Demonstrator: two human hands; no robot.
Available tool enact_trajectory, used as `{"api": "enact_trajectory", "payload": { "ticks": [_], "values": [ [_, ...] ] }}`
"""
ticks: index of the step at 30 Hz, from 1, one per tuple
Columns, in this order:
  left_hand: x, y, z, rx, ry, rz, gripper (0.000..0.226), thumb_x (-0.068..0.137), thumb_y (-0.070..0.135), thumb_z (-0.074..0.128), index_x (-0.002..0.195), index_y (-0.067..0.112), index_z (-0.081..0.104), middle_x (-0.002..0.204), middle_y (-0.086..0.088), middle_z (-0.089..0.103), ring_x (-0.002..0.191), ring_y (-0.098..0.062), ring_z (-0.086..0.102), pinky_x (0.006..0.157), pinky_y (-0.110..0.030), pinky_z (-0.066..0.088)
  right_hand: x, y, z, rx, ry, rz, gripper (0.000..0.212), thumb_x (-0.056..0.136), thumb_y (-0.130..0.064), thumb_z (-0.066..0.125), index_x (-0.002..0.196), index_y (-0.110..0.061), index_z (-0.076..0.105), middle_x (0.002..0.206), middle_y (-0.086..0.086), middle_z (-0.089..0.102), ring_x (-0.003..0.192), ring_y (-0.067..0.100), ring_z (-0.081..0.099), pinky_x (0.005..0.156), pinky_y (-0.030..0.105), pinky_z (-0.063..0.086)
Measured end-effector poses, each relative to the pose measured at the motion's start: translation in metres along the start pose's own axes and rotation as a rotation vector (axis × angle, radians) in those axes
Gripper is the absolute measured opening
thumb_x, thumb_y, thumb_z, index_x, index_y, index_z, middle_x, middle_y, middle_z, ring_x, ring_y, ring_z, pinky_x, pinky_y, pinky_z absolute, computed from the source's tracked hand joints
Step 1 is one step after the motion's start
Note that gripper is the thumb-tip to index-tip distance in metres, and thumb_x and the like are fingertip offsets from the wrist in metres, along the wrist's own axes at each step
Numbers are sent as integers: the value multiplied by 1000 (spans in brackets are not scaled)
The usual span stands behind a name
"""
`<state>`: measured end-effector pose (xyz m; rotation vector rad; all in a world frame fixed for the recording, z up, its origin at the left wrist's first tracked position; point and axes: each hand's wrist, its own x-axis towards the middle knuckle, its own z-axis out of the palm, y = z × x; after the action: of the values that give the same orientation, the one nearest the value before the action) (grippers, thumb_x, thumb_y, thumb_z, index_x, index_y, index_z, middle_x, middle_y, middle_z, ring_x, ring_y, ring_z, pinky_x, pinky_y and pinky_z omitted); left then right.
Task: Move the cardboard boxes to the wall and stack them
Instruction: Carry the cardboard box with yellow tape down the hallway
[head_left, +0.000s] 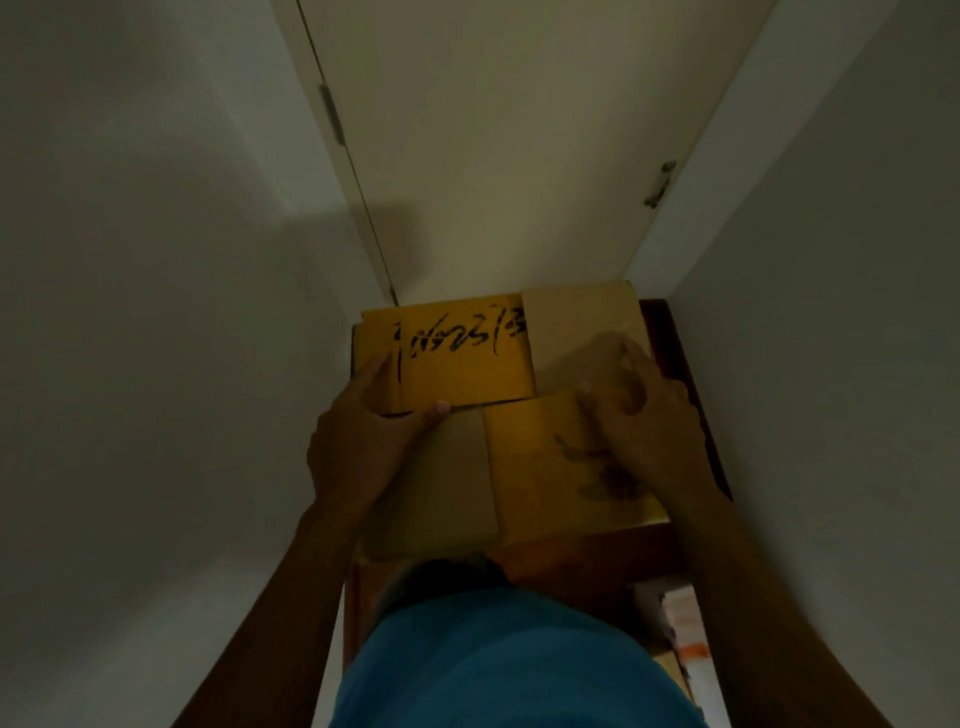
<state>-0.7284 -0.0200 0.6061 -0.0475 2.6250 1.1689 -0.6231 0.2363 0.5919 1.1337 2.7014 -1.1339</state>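
The cardboard box (498, 415) is already at the end of the narrow corridor, its far edge touching the white door (493, 156) between two walls. I judge the carrying nearly done; whether it rests on another box I cannot tell. The left hand (363, 441) lies on the left flap, fingers (374, 374) spread flat. The right hand (649, 421) presses the right flap, fingers slightly curled, gripping nothing.

Both hands are pressing on the cardboard box (498, 415) top flaps, left hand (363, 441) lying at the left edge, right hand (644, 426) on the right flap, box sitting against a white door (493, 156).
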Motion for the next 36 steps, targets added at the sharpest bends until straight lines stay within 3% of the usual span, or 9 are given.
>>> {"api": "enact_trajectory", "payload": {
  "ticks": [3,7,11,13,15,20,25,29,36],
  "values": [
    [39,13,23,-38,-14,-16,96,60,68,77,144,45,38,146,-1,51,126,-30,55,97,-47,46,58,-11,-1,-67,-18,22,90,68,-90,43,146,-58,13,137,15,48,118,43,53,97,59,46],
    [118,54,51,-137,-14,22,92,66,58,81,146,41,39,147,3,48,129,-26,51,99,-43,44,145,-38,-19,-70,45,-6,78,77,-77,51,146,-58,20,140,14,44,123,40,49,100,59,44],
    [199,104,72,-226,-91,46,100,55,72,78,143,49,37,148,3,48,130,-26,51,101,-51,48,225,-66,-51,-74,92,8,74,80,-74,54,146,-57,24,139,12,44,123,39,49,101,60,43],
    [230,120,82,-258,-105,47,100,56,67,81,144,46,38,149,3,47,130,-24,50,102,-50,48,259,-75,-56,-116,116,14,74,80,-74,53,146,-57,23,139,12,44,123,39,48,102,60,41],
    [252,128,90,-258,-81,25,99,59,61,82,145,42,39,150,1,45,132,-25,48,103,-50,47,289,-81,-55,-118,83,1,77,79,-74,53,147,-55,22,140,12,44,124,39,48,103,59,42],
    [280,126,101,-251,5,-163,101,58,71,76,146,44,35,148,0,46,131,-28,50,104,-52,44,366,-101,-35,-197,-114,-80,90,67,-85,41,149,-52,20,139,12,49,117,39,53,97,58,46],
    [266,125,116,-284,224,-422,94,71,55,78,151,34,32,155,-2,38,138,-30,41,107,-46,36,433,-133,-3,-270,-420,-260,85,69,-82,49,145,-60,17,137,6,50,115,34,56,97,55,48],
    [226,129,130,-356,492,-650,94,65,60,80,146,41,37,150,-2,45,133,-29,48,102,-45,42,453,-164,20,-325,-629,-468,86,67,-82,52,144,-60,19,152,3,37,132,31,45,106,53,42],
    [137,145,174,-420,894,-913,91,57,68,79,138,51,41,140,2,57,124,-26,57,96,-49,50,423,-196,52,-413,-907,-797,72,76,-74,54,140,-60,25,146,6,39,129,35,46,103,56,44]
  ]
}}
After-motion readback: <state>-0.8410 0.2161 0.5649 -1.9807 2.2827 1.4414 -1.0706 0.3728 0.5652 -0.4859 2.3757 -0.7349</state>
